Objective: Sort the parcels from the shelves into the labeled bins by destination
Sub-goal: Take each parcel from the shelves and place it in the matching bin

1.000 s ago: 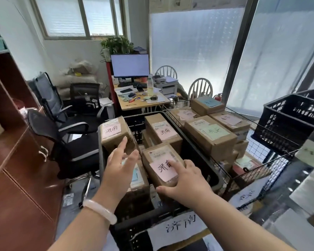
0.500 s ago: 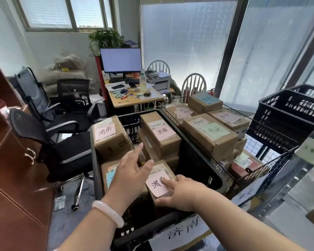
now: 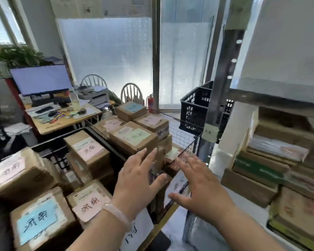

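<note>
My left hand [image 3: 136, 181] and right hand [image 3: 201, 187] empty, fingers spread. Brown pink-labelled parcels [image 3: 88, 151] left of them, shelf [image 3: 272, 103] right, frosted window [image 3: 107, 60] ahead.

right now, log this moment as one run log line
left hand: open, empty | right hand: open, empty, nearer shelf parcels | black bin: holds labelled parcels

On your right, the metal shelf [image 3: 279, 102] carries stacked cardboard parcels [image 3: 248, 187]; on your left, the black crate [image 3: 58, 156] holds labelled parcels [image 3: 88, 151].
</note>
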Action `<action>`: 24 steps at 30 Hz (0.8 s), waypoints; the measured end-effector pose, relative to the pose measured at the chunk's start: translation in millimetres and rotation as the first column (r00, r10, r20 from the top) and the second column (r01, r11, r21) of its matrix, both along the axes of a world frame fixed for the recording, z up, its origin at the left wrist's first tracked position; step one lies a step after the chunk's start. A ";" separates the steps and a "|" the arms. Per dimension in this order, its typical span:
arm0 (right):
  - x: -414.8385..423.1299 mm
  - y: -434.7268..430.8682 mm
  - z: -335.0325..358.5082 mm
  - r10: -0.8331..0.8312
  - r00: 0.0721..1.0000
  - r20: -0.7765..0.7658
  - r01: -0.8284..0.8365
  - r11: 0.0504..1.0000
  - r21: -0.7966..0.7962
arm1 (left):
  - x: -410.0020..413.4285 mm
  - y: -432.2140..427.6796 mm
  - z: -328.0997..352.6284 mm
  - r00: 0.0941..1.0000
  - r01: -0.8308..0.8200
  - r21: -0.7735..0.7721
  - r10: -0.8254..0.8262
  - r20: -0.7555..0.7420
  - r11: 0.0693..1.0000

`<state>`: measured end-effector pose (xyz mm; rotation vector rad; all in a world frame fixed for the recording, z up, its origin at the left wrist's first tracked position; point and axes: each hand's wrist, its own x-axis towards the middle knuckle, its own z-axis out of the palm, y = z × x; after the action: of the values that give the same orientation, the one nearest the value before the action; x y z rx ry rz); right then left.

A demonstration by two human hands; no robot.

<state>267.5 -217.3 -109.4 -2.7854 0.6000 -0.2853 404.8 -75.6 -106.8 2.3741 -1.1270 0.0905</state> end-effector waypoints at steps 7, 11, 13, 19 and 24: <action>-139.8 -77.7 14.3 -0.364 0.917 0.167 0.367 0.930 0.012 | -107.4 -129.2 10.3 0.926 0.375 0.011 -0.375 0.051 0.927; -208.8 -104.4 14.4 -0.480 0.853 0.206 0.483 0.875 0.040 | -171.1 -177.6 5.1 0.857 0.513 0.005 -0.513 0.041 0.858; -238.3 -115.6 8.9 -0.529 0.820 0.218 0.530 0.846 0.058 | -196.9 -197.6 -1.7 0.823 0.565 0.017 -0.565 0.051 0.825; -321.4 -169.3 -35.0 -0.777 0.623 0.091 0.757 0.628 0.180 | -258.3 -238.8 -19.7 0.787 0.616 0.023 -0.616 0.007 0.787; -358.5 -229.1 -77.2 -0.854 0.518 -0.038 0.810 0.476 0.342 | -293.5 -267.4 -37.3 0.760 0.650 0.041 -0.646 -0.074 0.759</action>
<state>-91.1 -446.3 -186.6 -1.9025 1.7849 -0.5066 111.3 -343.0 -144.1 1.8809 -1.8806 -0.2578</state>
